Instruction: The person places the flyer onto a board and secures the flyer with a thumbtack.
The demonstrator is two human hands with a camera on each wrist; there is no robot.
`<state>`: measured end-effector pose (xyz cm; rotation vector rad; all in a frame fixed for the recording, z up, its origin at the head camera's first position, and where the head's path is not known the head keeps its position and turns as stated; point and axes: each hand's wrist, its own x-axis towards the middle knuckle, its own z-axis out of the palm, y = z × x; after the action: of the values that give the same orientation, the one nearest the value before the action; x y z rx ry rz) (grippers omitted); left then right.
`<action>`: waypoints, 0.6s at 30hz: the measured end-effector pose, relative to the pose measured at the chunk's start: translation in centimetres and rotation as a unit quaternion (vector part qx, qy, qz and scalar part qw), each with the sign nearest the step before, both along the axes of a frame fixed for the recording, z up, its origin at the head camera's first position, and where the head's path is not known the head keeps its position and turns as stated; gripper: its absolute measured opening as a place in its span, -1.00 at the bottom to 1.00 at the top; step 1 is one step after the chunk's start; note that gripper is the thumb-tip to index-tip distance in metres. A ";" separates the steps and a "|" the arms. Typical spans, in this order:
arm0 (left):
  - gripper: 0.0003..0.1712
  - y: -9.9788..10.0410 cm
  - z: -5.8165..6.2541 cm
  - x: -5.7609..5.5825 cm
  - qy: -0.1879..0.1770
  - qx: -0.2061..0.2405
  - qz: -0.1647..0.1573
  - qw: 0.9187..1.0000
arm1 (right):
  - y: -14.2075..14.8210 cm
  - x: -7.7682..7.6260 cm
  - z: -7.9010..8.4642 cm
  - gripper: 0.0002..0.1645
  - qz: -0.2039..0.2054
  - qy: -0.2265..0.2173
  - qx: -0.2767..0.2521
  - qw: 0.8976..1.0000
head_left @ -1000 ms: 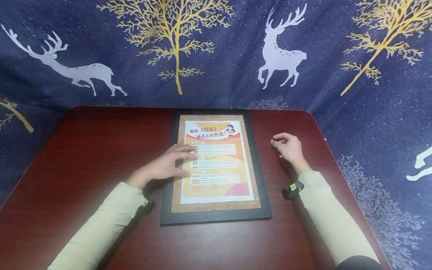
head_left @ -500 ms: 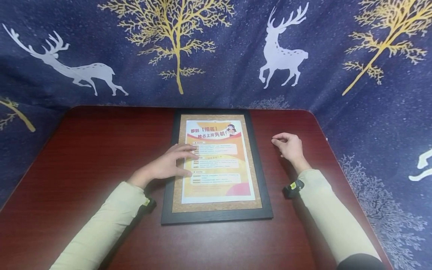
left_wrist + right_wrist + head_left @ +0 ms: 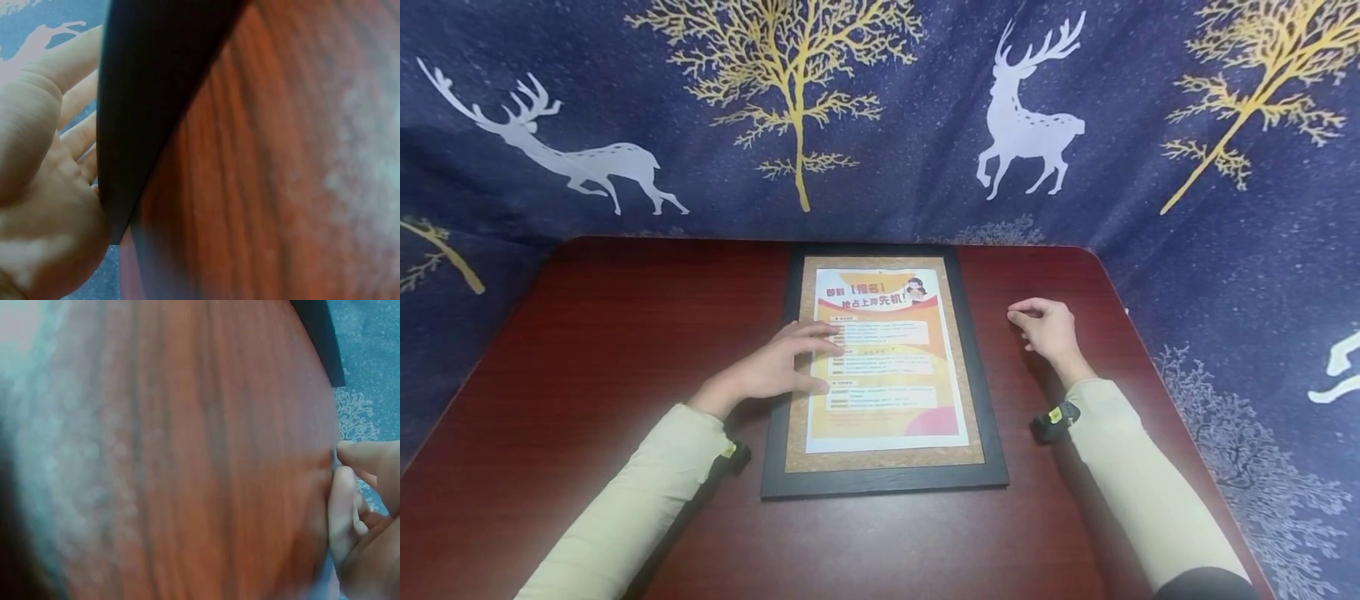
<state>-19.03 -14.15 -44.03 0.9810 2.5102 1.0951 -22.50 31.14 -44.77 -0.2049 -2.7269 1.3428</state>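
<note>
A cork board (image 3: 887,461) in a black frame (image 3: 883,482) lies flat on the table, with an orange and yellow printed poster (image 3: 880,417) over its cork. My left hand (image 3: 767,367) reaches across the frame's left side, its fingers spread and lightly bent over the poster's left edge. To the right of the board, above the bare tabletop, my right hand (image 3: 1048,329) brings thumb and index fingertip together. In the right wrist view, a tiny greyish thing (image 3: 334,454) shows between those fingertips; I cannot tell its kind. The left wrist view shows the palm (image 3: 50,206) beside the dark frame.
The dark red wooden table (image 3: 625,333) extends on both sides of the board. Behind it hangs a blue cloth (image 3: 917,183) printed with white deer and golden trees. A small black device (image 3: 1052,423) is strapped at the right wrist, another (image 3: 737,457) at the left.
A white speck at the right fingertips, visible a second ago, no longer shows in the head view, where thumb and index finger now look closer together. The left hand stays over the poster.
</note>
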 end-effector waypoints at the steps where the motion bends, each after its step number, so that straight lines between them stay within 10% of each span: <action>1: -0.33 0.0 0.0 0.0 -0.001 0.001 0.001 1.000 | 0.0 0.0 0.1 -0.78 0.003 -0.002 -0.007 1.000; 18: -0.34 -0.1 0.1 0.2 -0.014 0.002 0.007 1.000 | -2.0 1.3 2.7 -0.72 0.063 -0.012 -0.095 0.993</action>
<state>-18.88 -14.28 -43.89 0.9428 2.4977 1.1111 -21.18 29.11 -42.12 -0.0637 -2.6698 1.6459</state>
